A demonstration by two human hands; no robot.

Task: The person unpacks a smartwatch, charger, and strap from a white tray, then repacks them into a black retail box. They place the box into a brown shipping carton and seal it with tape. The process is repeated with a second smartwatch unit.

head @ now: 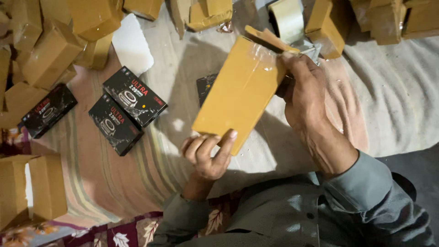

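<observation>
Two hands hold one tan cardboard box (238, 91) tilted above the blanket (393, 91). Left hand (208, 153): fingers curled, thumb up, grip supporting the lower corner. Right hand (306, 96): grip clamped on the upper taped edge.

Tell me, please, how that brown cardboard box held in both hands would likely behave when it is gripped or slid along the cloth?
The brown cardboard box looks stiff: its flat face stays straight between the left hand and the right hand. It is probably light, since fingertips carry its lower end. The glossy clear tape over its top may feel slippery.
</observation>
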